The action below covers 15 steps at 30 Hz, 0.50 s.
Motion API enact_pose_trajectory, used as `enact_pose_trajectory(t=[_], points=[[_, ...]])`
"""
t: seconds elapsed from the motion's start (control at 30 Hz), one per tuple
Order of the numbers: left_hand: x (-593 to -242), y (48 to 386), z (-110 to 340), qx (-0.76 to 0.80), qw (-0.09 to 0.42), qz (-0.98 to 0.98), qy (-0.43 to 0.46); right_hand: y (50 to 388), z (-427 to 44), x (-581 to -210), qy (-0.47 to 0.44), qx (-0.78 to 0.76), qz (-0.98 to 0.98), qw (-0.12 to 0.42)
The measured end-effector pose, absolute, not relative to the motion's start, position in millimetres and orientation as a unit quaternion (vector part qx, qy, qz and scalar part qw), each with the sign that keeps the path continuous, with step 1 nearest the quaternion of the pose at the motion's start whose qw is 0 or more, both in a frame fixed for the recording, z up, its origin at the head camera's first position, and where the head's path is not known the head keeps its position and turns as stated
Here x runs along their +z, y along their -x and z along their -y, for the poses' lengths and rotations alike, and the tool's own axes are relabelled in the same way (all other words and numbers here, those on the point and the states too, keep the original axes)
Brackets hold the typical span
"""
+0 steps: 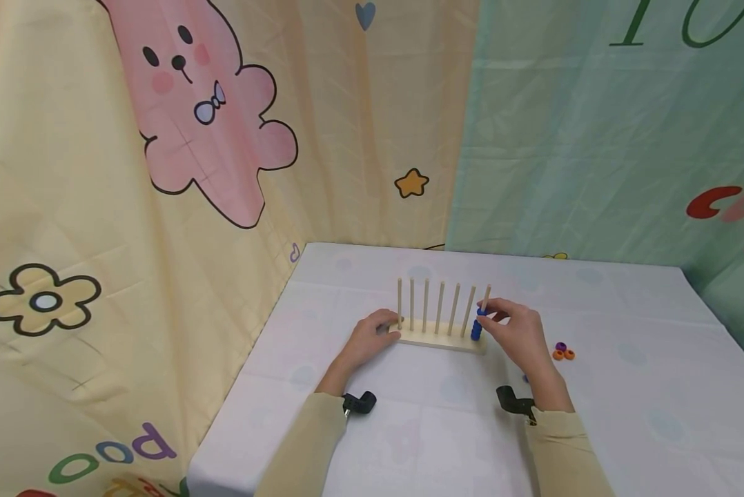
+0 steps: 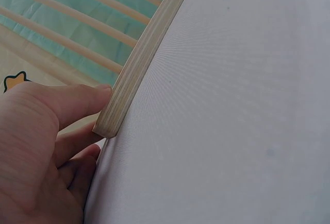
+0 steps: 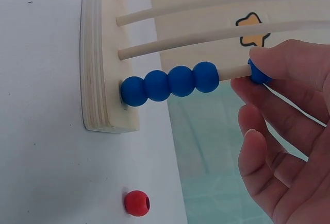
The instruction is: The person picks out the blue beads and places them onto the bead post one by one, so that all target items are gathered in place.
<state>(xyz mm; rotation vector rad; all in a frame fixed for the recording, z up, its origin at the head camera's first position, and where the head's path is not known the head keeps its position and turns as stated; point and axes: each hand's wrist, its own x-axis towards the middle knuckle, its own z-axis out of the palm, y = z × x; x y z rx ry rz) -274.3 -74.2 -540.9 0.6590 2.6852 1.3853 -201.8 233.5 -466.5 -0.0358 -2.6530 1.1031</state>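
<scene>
A wooden peg rack (image 1: 437, 338) with a row of upright pegs stands on the white-covered table. My left hand (image 1: 368, 337) holds the left end of its base, the thumb on the front edge and fingers behind, as the left wrist view shows. On the rightmost peg several blue beads (image 3: 180, 81) are stacked against the base. Higher on that same peg, my right hand (image 1: 521, 335) pinches another blue bead (image 3: 259, 74) between thumb and index finger, with a gap below it. The other pegs carry no beads.
Right of the right hand lie a purple bead (image 1: 561, 346) and two orange beads (image 1: 558, 355). A blue bead (image 1: 525, 378) is partly hidden by the right wrist. A red bead (image 3: 136, 203) shows beyond the rack's end. Printed curtains (image 1: 359, 138) hang behind the table.
</scene>
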Motion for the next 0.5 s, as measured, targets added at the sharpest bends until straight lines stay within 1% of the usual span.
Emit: enact_pose_trajectory(t=[0.5], points=[[-541.6,273.8,74.8,0.454,0.021,-0.864,-0.218,201.8,-233.9,-476.6,0.013,0.358,0.926,0.116]])
